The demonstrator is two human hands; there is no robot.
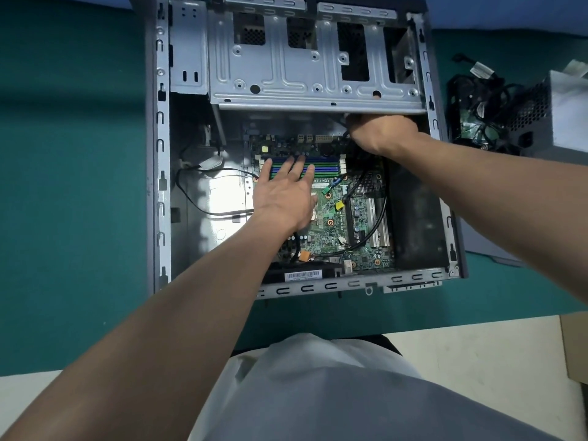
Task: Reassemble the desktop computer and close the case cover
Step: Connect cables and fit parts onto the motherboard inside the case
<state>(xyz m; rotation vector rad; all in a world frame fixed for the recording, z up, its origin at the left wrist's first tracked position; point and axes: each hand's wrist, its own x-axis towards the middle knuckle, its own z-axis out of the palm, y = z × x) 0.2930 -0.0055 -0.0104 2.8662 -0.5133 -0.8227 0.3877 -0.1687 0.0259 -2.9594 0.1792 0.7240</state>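
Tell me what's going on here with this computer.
A person is working inside an open case lying on a green mat. The left grip rests flat, fingers straight, on the motherboard by the RAM slots. The right grip reaches under the edge of the drive cage; its fingers are hidden, so what it holds is unclear. A power supply sits outside the case. No cover is on.

The person wears a pale grey shirt (318, 396), loose and creased over the torso. Both forearms are bare down to the left hand (283, 198) and right hand (383, 135).
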